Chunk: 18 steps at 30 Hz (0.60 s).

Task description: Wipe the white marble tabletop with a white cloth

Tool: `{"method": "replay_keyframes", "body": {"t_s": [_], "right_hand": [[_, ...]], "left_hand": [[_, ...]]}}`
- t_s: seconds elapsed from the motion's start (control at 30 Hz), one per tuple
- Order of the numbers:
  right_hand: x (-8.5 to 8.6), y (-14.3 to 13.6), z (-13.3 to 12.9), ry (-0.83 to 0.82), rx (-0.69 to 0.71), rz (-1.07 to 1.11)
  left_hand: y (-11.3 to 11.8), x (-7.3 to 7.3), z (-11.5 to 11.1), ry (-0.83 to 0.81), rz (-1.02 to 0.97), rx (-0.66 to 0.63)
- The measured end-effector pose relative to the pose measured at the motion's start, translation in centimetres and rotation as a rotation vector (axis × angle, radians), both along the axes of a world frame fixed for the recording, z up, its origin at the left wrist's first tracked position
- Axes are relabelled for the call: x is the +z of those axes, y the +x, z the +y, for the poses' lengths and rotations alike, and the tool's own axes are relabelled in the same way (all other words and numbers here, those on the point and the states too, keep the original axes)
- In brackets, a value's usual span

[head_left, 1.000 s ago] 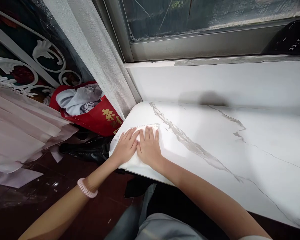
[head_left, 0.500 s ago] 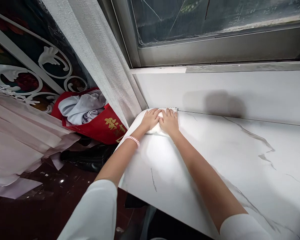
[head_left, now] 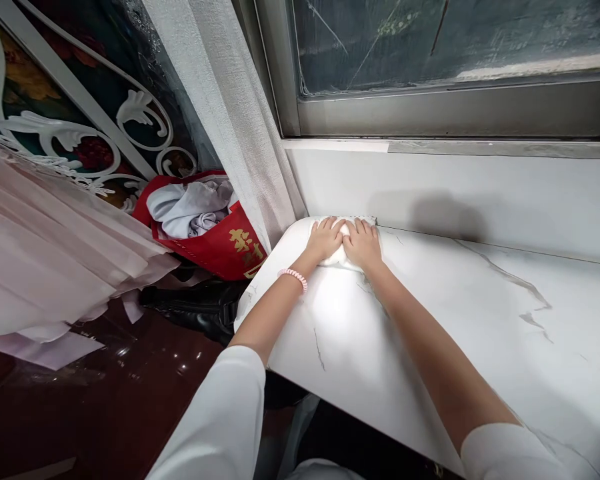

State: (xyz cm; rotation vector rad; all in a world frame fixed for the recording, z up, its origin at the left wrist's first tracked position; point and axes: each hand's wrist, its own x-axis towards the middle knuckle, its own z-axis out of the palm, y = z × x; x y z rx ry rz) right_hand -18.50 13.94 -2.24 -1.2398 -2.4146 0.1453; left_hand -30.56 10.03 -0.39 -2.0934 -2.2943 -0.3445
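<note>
My left hand (head_left: 325,240) lies flat on a folded white cloth (head_left: 339,259) at the far left corner of the white marble-patterned table (head_left: 340,333). Its fingers are stretched out, and a pink coiled band (head_left: 296,278) circles the wrist. Beside it, my right hand (head_left: 363,245) also rests flat on the cloth with fingers extended. The thumbs nearly meet over the cloth; whether they touch I cannot tell. Much of the cloth is hidden beneath both palms, and its far edge shows close to the wall.
A pale curtain (head_left: 250,113) hangs at the table's far left corner. Left of the table stand a red bag (head_left: 215,250) with grey clothes and a black leather-like item (head_left: 195,307) on the floor. Behind rise a white wall (head_left: 530,200) and a window frame (head_left: 430,117).
The whole view has shifted, so the table, bag and curtain appear farther right. Both hands stay flat on the cloth near the same corner, with little visible movement over the table.
</note>
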Motion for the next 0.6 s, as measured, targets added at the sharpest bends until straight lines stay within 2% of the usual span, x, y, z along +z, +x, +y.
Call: {"method": "replay_keyframes", "body": {"t_s": [0.17,0.4,0.6], "right_hand": [[0.1,3.2,-3.4,-0.024,-0.014,-0.073],[0.4,7.9,-9.1,-0.031,0.021,-0.068],[0.2,12.7,-15.2,-0.052,-0.053,-0.084]], "left_hand": [[2.9,0.1,-3.6,-0.026,0.010,-0.026],[7.7,-0.2,-9.3,-0.006,0.021,0.004],[12.1,-0.1,-14.5,-0.047,0.031,-0.097]]}}
